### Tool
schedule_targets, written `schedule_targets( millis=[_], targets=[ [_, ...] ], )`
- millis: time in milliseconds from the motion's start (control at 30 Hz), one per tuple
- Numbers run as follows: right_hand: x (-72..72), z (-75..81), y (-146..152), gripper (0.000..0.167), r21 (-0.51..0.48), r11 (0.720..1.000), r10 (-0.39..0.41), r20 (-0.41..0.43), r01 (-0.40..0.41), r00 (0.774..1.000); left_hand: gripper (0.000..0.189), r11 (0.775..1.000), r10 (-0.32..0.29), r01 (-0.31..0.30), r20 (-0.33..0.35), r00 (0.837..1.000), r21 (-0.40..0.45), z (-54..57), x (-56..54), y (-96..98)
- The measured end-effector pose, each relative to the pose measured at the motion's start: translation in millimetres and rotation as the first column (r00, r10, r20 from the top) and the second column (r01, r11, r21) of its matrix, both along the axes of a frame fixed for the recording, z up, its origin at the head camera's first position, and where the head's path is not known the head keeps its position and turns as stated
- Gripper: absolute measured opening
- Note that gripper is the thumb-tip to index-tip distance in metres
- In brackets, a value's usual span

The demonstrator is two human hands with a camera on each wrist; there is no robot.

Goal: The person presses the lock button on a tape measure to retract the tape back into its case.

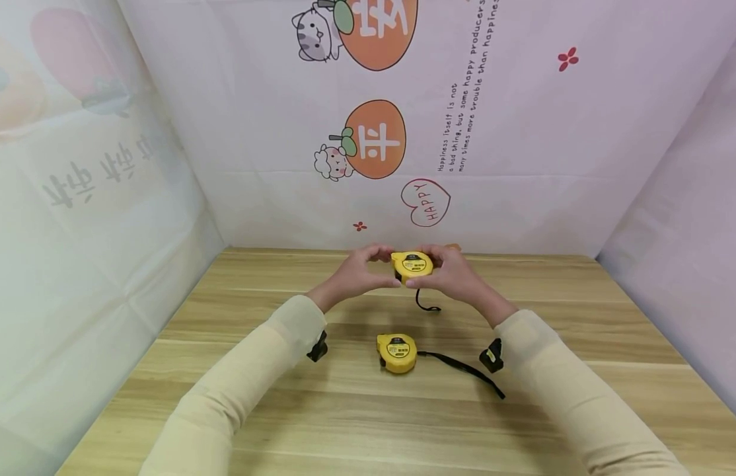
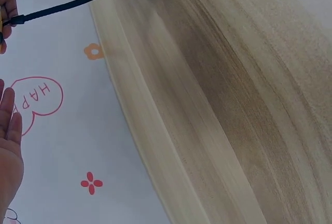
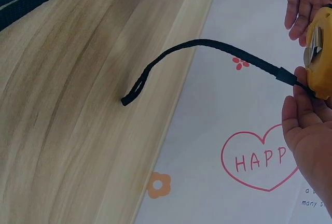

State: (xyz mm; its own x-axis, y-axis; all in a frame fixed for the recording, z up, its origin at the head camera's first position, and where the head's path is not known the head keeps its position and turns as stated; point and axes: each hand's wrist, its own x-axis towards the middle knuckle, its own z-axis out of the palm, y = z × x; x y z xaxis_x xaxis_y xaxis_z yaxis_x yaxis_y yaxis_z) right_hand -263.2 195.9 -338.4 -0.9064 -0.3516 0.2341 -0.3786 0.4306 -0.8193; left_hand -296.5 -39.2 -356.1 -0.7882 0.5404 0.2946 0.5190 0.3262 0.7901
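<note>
Above the far part of the table, my right hand (image 1: 454, 272) grips a yellow tape measure (image 1: 413, 264) between thumb and fingers. A black wrist strap (image 3: 223, 47) hangs from its case, and a metal belt clip (image 3: 313, 46) shows on the back in the right wrist view. My left hand (image 1: 363, 270) is on the tape measure's left side, thumb and fingers spread, with fingertips close to the case. In the left wrist view its fingers (image 2: 14, 125) look relaxed. A second yellow tape measure (image 1: 398, 354) lies on the table nearer me, its strap (image 1: 463, 365) stretched rightward.
The wood-grain table (image 1: 356, 430) meets a white printed cloth backdrop (image 1: 511, 198) at its far edge. Cloth side walls (image 1: 94, 264) stand left and right. Small black devices (image 1: 492, 356) are strapped at both wrists.
</note>
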Motion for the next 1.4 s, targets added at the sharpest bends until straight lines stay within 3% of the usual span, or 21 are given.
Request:
schedule_targets(
  millis=[500,767,1400],
  targets=[
    [2.4,-3.8,-5,0.067,0.004,1.0,0.002,0.022,-0.002,1.0,0.056,1.0,0.011,-0.012,-0.045,0.999,-0.023,-7.7,-2.7,-0.2],
    [-5.3,-16.5,-5,0.07,0.039,0.999,0.001,0.013,-0.002,1.0,0.054,0.999,0.013,-0.015,-0.044,0.999,-0.046,-13.9,-5.3,-3.0],
    [-9.0,-36.6,-14,0.06,0.124,0.992,0.012,0.0,-0.012,1.0,0.051,0.999,-0.007,0.006,-0.035,0.999,-0.031,-37.8,-10.7,-8.5]
  ],
)
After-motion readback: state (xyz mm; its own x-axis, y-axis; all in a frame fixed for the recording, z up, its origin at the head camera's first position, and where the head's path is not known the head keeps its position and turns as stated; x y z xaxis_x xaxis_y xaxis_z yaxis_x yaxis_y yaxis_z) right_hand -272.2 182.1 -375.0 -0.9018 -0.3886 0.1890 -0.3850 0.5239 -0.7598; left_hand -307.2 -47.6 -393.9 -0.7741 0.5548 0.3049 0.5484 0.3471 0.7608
